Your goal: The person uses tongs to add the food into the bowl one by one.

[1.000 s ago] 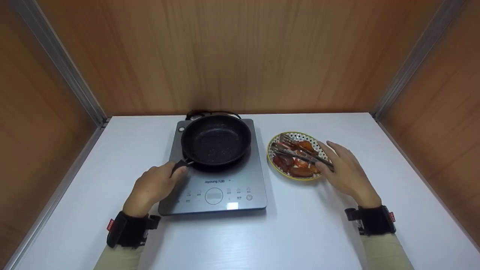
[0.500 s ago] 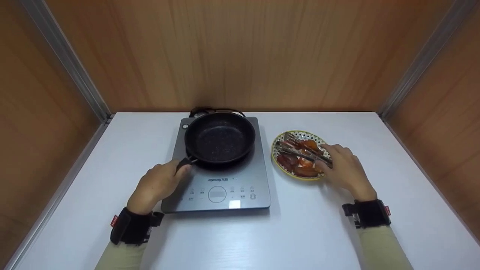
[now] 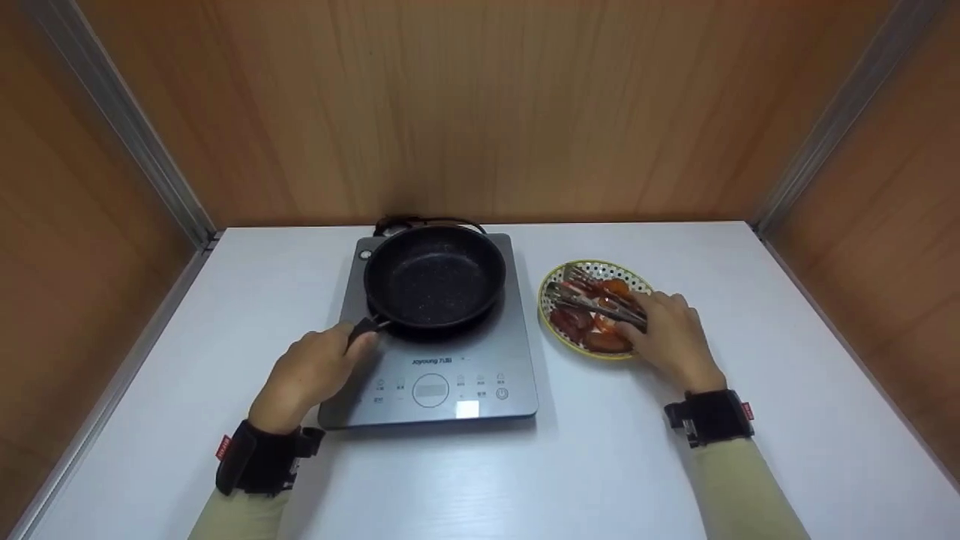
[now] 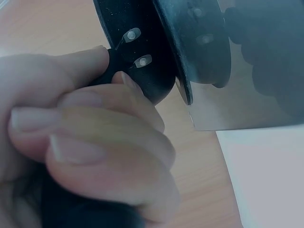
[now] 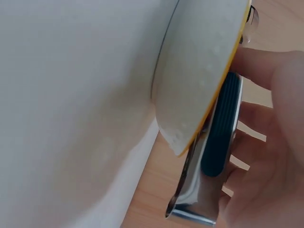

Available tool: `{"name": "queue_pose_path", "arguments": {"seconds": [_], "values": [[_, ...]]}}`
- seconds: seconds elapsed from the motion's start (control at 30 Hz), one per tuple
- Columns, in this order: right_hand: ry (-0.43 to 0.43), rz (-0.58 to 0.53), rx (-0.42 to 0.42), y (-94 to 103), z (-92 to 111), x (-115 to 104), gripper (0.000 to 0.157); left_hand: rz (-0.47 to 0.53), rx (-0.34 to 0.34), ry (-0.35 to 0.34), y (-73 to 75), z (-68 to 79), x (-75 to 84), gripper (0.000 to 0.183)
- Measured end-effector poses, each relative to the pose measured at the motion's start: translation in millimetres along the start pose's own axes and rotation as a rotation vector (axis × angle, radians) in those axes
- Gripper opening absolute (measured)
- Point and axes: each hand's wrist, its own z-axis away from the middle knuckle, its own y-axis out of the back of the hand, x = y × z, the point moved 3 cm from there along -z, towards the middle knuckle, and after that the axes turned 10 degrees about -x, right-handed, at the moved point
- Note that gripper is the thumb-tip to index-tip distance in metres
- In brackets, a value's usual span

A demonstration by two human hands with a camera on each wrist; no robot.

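Head view: induction cooker [image 3: 487, 360] left of frame centre; its front panel reads "Joyoung", with two Chinese characters after it. Button captions below too small to read. Red tags [image 3: 224, 447] on both black wristbands [image 3: 259, 459] carry writing, illegible at this size.

Left hand [image 3: 315, 371], left of centre, clenched round the handle [image 3: 361, 328] of a dark pan [image 3: 436, 276], which sits on the cooker's upper part; left wrist view confirms fingers curled, two rivets showing inside the pan wall.

Right hand [image 3: 671, 337], right of centre, grasps metal tongs [image 3: 609, 310], thumb one side, fingers the other. Tongs lie across a yellow-rimmed, dotted plate [image 3: 600, 268] bearing reddish-brown food pieces [image 3: 570, 322]. Right wrist view: dark ribbed grip on the tongs, thumb beside the rim.
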Motion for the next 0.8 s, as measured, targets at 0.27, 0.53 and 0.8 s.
{"name": "queue_pose_path", "arguments": {"seconds": [0.27,0.53,0.8], "values": [[0.018,-0.027,-0.010,1.1,0.2,3.4,0.052,0.008,-0.001,-0.007,0.2,-2.2,3.0,0.040],[-0.021,-0.034,-0.073,19.5,7.8,1.2,0.056,0.009,-0.016,-0.007,0.5,-3.8,1.9,0.039],[-0.073,-0.044,-0.091,42.5,15.3,-3.2,0.057,0.000,-0.016,-0.005,1.8,-3.4,1.2,0.040]]}}
